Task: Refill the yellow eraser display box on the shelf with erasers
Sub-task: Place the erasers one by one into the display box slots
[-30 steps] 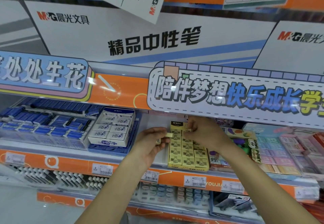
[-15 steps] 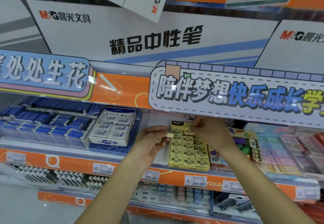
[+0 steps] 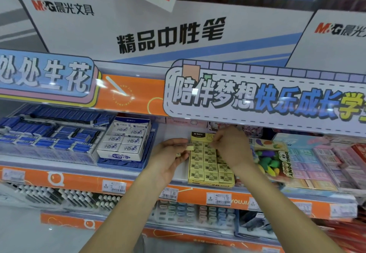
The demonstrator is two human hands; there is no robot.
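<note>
On the middle shelf (image 3: 138, 170) of the store rack, under a white banner printed with large Chinese characters (image 3: 257, 100), stands the yellow cardboard eraser display box (image 3: 211, 182), its rows of small yellow rabbit-printed erasers (image 3: 210, 167) nearly full. The person's left hand (image 3: 170, 158) reaches up from below with the forearm slanting right, palm turned toward the box, and rests just left of the box's far corner; its fingers (image 3: 179, 141) pinch a single pale yellow eraser (image 3: 189, 148) by one end, the free end pointing right over the box's left edge. The right hand (image 3: 231, 145) comes in from the lower right, wrist bent, and hovers over the far rows of the box; its fingers (image 3: 215, 139) are curled and closed on a small yellow eraser at the far row, though the grip is partly hidden. To the left of the box sits a white box of white-sleeved erasers (image 3: 124, 142), and farther left a clear tray of blue-wrapped erasers (image 3: 47, 134). To the right lies a pack of colourful vegetable-shaped erasers (image 3: 271, 157).
</note>
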